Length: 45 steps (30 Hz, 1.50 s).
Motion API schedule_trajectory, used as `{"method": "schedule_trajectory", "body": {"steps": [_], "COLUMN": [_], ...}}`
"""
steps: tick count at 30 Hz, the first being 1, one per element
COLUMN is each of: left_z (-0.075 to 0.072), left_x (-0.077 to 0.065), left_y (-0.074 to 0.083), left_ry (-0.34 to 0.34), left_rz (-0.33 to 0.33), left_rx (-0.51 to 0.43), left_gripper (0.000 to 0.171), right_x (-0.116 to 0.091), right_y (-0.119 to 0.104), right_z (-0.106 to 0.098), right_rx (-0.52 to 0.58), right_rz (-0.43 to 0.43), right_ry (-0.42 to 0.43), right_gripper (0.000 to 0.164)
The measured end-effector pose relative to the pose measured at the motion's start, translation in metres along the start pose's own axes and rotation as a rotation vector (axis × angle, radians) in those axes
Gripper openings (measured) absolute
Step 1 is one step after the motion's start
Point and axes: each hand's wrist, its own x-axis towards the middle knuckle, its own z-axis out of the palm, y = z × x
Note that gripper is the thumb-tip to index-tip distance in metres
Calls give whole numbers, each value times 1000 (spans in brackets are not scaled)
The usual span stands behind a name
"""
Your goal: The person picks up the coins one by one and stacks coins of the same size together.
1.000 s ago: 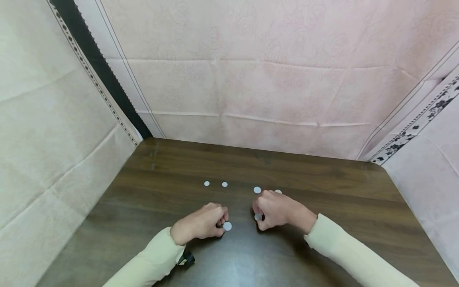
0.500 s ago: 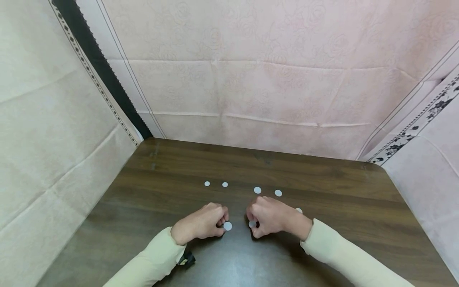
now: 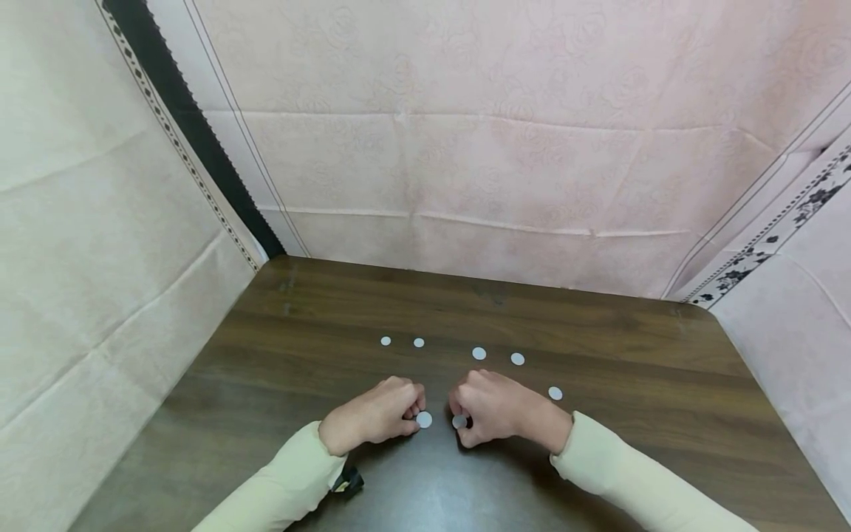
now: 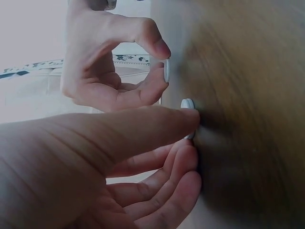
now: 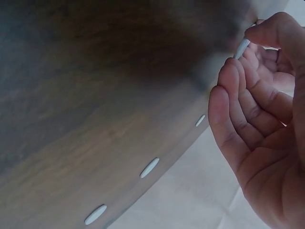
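My left hand (image 3: 377,415) pinches a flat white disc (image 3: 424,420) between thumb and fingers, low at the brown wooden table. In the left wrist view its thumb (image 4: 157,119) covers part of that white disc (image 4: 187,103). Facing it across a small gap, my right hand (image 3: 495,408) holds another white disc (image 3: 459,422) by its edges, pinched between thumb and fingertips. Seen from the right wrist, this disc (image 5: 242,47) shows nearly edge-on, the other fingers curled beneath. The right hand's disc is raised a little above the table, close to the left hand's disc.
Several more white discs lie flat on the table (image 3: 319,310) beyond the hands: two small ones (image 3: 385,341) at left, a larger pair with one disc (image 3: 479,354) nearest the middle, and a disc (image 3: 555,393) beside the right wrist. Pale cloth (image 3: 465,185) hangs around the table.
My right hand has moved left and slightly nearer with its disc, closing towards the left hand and uncovering the discs behind it. The left hand has stayed in place.
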Motion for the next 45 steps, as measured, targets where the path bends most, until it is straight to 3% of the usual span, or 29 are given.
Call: {"method": "schedule_trajectory", "body": {"steps": [15,27,37,45], "left_z": [0,0,11,18], "left_x": [0,7,26,31], "left_y": [2,8,18,19], "left_ry": [-16,-17,4,47], "left_rz": [2,-9,85,135], "left_rx": [-8,97,144,131], "left_gripper": [18,27,26,20], "right_x": [-2,-2,-5,-8], "right_y": [-1,0,2,3], "right_z": [7,8,8,8], "right_rx": [63,100,144,199], "right_rz": [40,60,127,140], "right_ry": [9,29,45,53], "right_gripper": [8,10,9,15]}}
